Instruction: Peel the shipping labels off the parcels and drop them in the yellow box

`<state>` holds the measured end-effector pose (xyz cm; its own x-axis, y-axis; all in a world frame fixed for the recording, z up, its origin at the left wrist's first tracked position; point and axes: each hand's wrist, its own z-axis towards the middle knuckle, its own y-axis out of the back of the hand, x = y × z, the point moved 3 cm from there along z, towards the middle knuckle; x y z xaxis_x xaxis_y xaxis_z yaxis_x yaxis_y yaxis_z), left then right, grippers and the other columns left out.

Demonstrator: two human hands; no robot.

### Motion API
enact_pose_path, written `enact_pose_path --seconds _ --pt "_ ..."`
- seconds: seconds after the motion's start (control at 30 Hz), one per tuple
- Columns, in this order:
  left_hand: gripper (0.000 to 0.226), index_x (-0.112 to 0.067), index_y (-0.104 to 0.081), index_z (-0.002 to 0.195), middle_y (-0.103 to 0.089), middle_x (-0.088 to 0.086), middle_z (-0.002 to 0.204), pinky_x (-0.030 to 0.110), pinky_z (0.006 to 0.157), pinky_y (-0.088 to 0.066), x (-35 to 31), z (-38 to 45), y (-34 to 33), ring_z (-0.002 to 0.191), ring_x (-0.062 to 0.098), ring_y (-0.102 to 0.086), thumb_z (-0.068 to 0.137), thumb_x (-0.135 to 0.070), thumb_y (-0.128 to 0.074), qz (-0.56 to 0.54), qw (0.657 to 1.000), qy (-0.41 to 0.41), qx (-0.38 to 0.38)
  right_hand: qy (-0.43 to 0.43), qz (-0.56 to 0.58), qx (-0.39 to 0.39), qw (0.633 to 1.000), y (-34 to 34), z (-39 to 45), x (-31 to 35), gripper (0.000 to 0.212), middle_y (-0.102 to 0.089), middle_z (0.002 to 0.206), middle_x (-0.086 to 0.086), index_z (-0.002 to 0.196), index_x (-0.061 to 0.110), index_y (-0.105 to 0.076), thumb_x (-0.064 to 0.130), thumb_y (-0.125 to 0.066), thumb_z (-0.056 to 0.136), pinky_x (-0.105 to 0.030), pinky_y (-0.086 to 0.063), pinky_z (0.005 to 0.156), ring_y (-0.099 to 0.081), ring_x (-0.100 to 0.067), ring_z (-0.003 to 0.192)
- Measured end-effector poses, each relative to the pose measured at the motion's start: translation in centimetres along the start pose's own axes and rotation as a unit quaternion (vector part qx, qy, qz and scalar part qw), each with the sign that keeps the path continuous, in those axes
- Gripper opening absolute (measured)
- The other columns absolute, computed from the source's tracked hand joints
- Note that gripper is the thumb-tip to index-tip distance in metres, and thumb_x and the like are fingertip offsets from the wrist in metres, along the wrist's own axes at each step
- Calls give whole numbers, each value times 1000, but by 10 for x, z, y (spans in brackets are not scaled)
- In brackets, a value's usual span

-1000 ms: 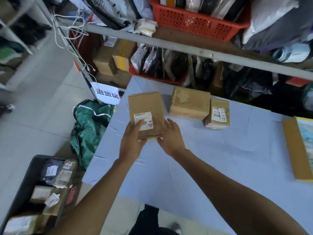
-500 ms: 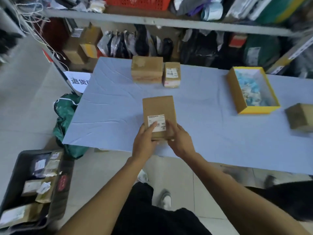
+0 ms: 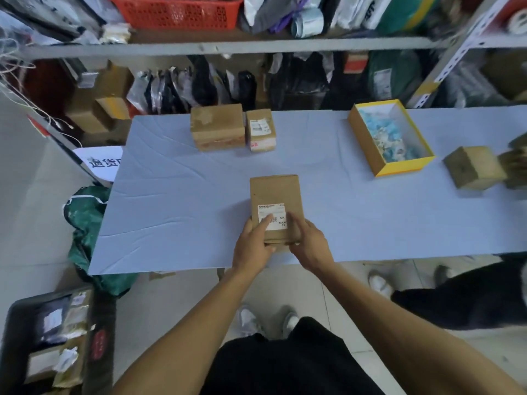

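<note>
Item one: a flat brown parcel (image 3: pixel 275 199), which we hold over the near edge of the worktop (image 3: pixel 176 195), its long side running away from us. Our left hand (image 3: pixel 252 248) has its grip closed on the parcel's near left corner, thumb lying on top across the lower left of the shipping label (image 3: pixel 273 216). Our right hand (image 3: pixel 309 246) grips the near right corner, fingers curled under and thumb up against the label's right edge. The label is white, printed with a barcode, and lies flat on the parcel's near half, no corner visibly lifted.

Item two: the yellow box (image 3: pixel 389 138), open-topped, on the worktop's far right, well apart from the held parcel. We see pale blue and white scraps inside it.

Item three: two more parcels at the far middle of the worktop, standing side by side and touching: a larger brown carton (image 3: pixel 218 126) with a torn patch on top, and just right of it a smaller carton (image 3: pixel 261 129) bearing its own white label.

Item four: a bare brown carton (image 3: pixel 473 168) at the right edge, beyond the yellow box.

Item five, off the worktop: a dark crate of packets (image 3: pixel 42 337) on the floor at our lower left, a green bag (image 3: pixel 85 218) beside the worktop's left side, and a red basket (image 3: pixel 182 11) on the shelf above.
</note>
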<state>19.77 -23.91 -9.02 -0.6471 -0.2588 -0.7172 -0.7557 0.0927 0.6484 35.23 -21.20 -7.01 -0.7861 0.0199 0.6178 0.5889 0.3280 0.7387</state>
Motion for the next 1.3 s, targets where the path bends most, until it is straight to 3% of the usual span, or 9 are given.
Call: enact_pose_path --seconds 0.13,0.3,0.5,0.63,0.77,0.87,1.03,1.23,1.3 --pt "82 -38 -39 146 -37 -5 147 19 95 -42 3 3 -9 125 19 -51 80 -4 -74 -10 1000 10 22 -9 -4 21 1000 -3 0 -7 78 -53 134 -7 146 29 -33 2 -58 77 -36 -49 84 -56 -29 109" --pt "81 -31 -39 148 -35 0 147 34 106 -44 0 8 -10 129 22 -48 80 -10 -76 -5 998 31 53 -26 2 36 999 -6 -2 -18 78 -55 130 -5 145 32 -33 6 -59 76 -30 -43 78 -55 -26 108" --pt "70 -35 -42 146 -35 -1 145 32 106 -43 -3 5 -13 126 17 -48 84 -25 -73 -41 998 30 44 -21 21 41 999 1 1 -21 74 -53 128 -5 142 34 -35 9 -57 76 -29 -42 79 -54 -26 109" --pt "64 -34 -44 143 -34 1 142 30 105 -44 -8 6 -19 123 18 -51 85 -25 -72 -50 997 42 34 -16 61 -7 998 2 -1 -24 55 -50 132 -10 136 26 -45 8 -48 84 -26 -38 86 -53 -25 112" --pt "83 -29 -38 148 -27 0 148 24 103 -41 -13 19 -15 127 18 -48 76 -23 -80 -70 996 44 44 13 32 -53 998 10 23 -20 28 -47 135 -10 119 16 -57 16 -54 91 -25 -38 78 -57 -26 104" --pt "92 -28 -34 150 -27 -2 148 17 94 -39 -13 28 -14 126 18 -49 73 -22 -83 -54 995 42 73 13 17 -49 999 11 37 -17 34 -39 143 -8 124 18 -56 15 -56 90 -21 -37 79 -58 -26 104" --pt "93 -30 -34 150 -28 -2 149 28 102 -45 -9 31 -17 124 18 -50 72 -26 -85 -58 994 43 78 12 32 -31 999 7 43 -22 41 -36 144 -9 128 21 -56 11 -56 89 -15 -33 83 -57 -25 106" --pt "98 -34 -34 150 -27 -4 152 36 105 -46 -8 35 -19 126 18 -49 67 -42 -85 -49 995 43 76 0 37 -21 999 4 50 -20 46 -35 141 -14 127 19 -56 5 -53 84 -25 -41 90 -55 -32 108" --pt "98 -34 -34 149 -27 -4 152 36 105 -46 -7 35 -18 127 19 -49 66 -43 -85 -42 995 43 75 -2 33 -23 999 3 52 -21 45 -36 139 -14 126 18 -57 3 -51 84 -25 -41 85 -56 -31 105"
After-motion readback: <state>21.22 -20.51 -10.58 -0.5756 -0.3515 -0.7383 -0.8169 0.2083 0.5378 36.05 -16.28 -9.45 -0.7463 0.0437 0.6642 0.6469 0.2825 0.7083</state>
